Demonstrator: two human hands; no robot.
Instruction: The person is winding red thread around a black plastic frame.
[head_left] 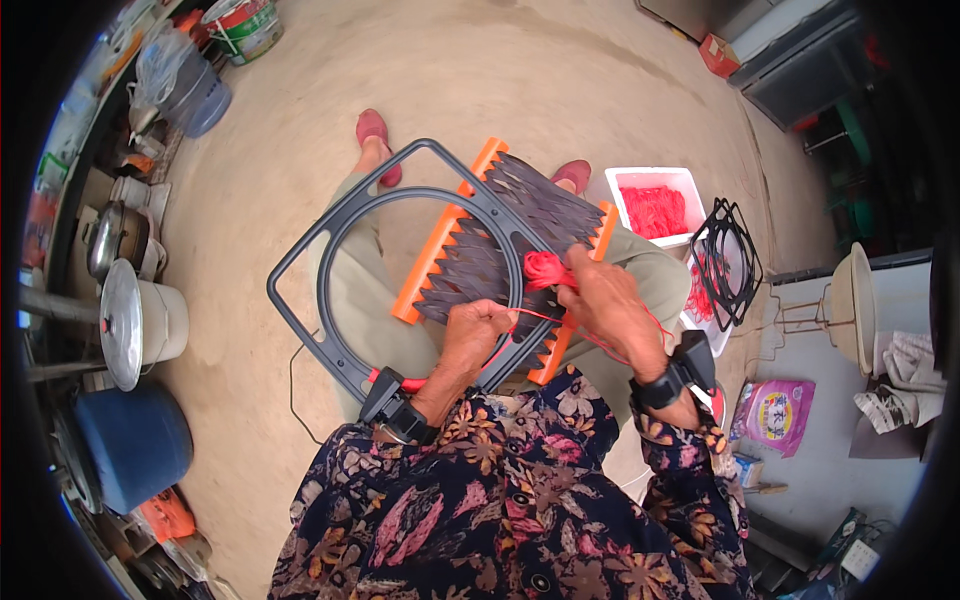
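Note:
A dark grey plastic frame point(420, 192) with a round opening lies tilted over my lap. My left hand point(472, 335) is at its lower right rim, fingertips pinched on a strand of red cord point(532, 312). Some red wrapping point(405, 383) shows on the rim beside my left wrist. My right hand point(606, 300) is closed on a bundle of red cord point(545, 270) just right of the frame, and a strand trails past the right wrist. Beneath the frame rests a rack-like piece with orange toothed bars point(430, 265) and dark stretched bands point(540, 200).
To the right stand a white box point(655, 175) of red cord and a stack of black frames point(727, 262) on another white container. A pink-purple packet point(772, 415) lies farther right. At left are a lidded pot point(165, 322), a blue barrel point(135, 440) and a water jug point(200, 95).

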